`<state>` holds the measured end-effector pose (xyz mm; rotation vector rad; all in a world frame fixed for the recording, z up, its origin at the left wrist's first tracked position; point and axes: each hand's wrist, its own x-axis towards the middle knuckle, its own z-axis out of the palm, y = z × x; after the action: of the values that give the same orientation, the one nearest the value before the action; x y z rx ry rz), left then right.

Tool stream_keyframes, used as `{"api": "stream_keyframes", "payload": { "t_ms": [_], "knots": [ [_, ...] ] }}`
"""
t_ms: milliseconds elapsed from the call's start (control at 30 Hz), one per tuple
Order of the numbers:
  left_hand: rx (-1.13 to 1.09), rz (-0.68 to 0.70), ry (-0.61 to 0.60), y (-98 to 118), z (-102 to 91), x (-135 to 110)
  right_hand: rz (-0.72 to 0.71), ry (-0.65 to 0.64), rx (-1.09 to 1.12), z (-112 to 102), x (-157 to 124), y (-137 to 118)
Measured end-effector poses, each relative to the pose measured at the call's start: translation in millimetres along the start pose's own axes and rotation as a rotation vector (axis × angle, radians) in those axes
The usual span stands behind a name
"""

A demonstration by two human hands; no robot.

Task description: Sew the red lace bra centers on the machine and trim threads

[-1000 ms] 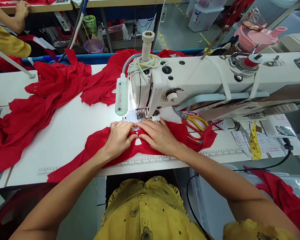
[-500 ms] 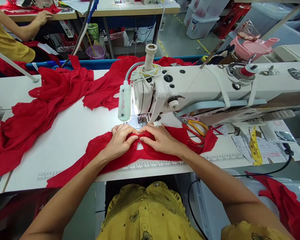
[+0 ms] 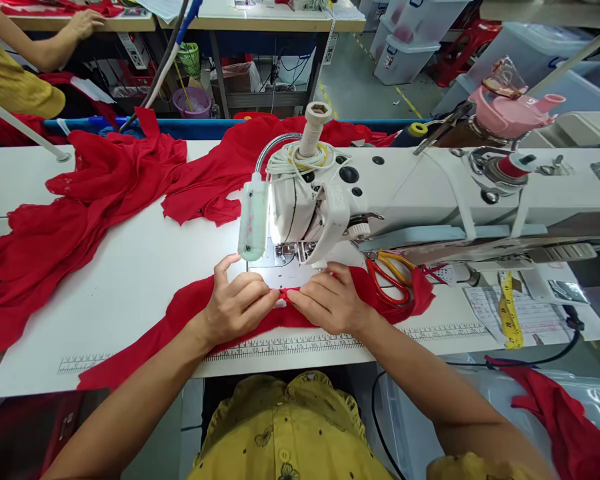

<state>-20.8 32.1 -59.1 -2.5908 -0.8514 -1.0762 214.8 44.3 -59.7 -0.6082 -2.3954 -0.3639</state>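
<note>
Here, my left hand (image 3: 240, 303) and right hand (image 3: 330, 300) pinch the cloth (image 3: 283, 320) before me.
From there, the machine (image 3: 420, 183) looms from twelve to two, its lamp (image 3: 253, 223) at eleven, scissors (image 3: 373, 268) near three, a red heap (image 3: 95, 200) at ten; the white table (image 3: 130, 280) shows a ruler (image 3: 290, 345) at six; beyond, bins (image 3: 405, 63) at one, a co-worker's hand (image 3: 86, 23) between ten and eleven.

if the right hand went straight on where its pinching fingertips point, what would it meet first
Past the red fabric it pinches, the right hand would probably meet the left hand, whose fingertips face it across a narrow gap. Depth is hard to judge from this single view.
</note>
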Motion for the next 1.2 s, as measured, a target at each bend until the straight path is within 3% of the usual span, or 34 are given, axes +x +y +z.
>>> {"api": "stream_keyframes", "payload": {
  "t_ms": [100, 267, 333, 433, 500, 667, 767, 967, 1200],
  "knots": [
    [0.024, 0.103, 0.024, 1, -3.1, -2, -0.058, 0.097, 0.018, 0, -2, 2],
    [0.049, 0.166, 0.070, 2, -5.1, -1, -0.003, 0.027, 0.145, 2, -11, 3],
    [0.035, 0.154, 0.071, 2, -3.8, -3, -0.031, 0.067, 0.113, 1, -12, 3],
    [-0.030, 0.058, -0.010, 1, -0.7, -9, -0.068, 0.135, 0.081, 1, -10, 4],
    [-0.087, -0.003, -0.062, 1, 1.1, -14, -0.042, 0.115, 0.112, 2, -10, 4],
    [-0.118, -0.049, 0.010, -1, 3.5, -13, 0.020, 0.076, 0.074, 6, -11, 5],
    [-0.186, -0.105, -0.015, -1, 5.3, -6, 0.044, 0.083, 0.094, 6, -9, 3],
    [-0.399, -0.288, -0.150, -2, 8.7, -1, 0.227, -0.081, 0.199, 6, -4, -2],
    [-0.672, -0.555, -0.314, -9, 5.7, 8, 0.488, -0.147, 0.489, 9, 8, -3]
  ]
}}
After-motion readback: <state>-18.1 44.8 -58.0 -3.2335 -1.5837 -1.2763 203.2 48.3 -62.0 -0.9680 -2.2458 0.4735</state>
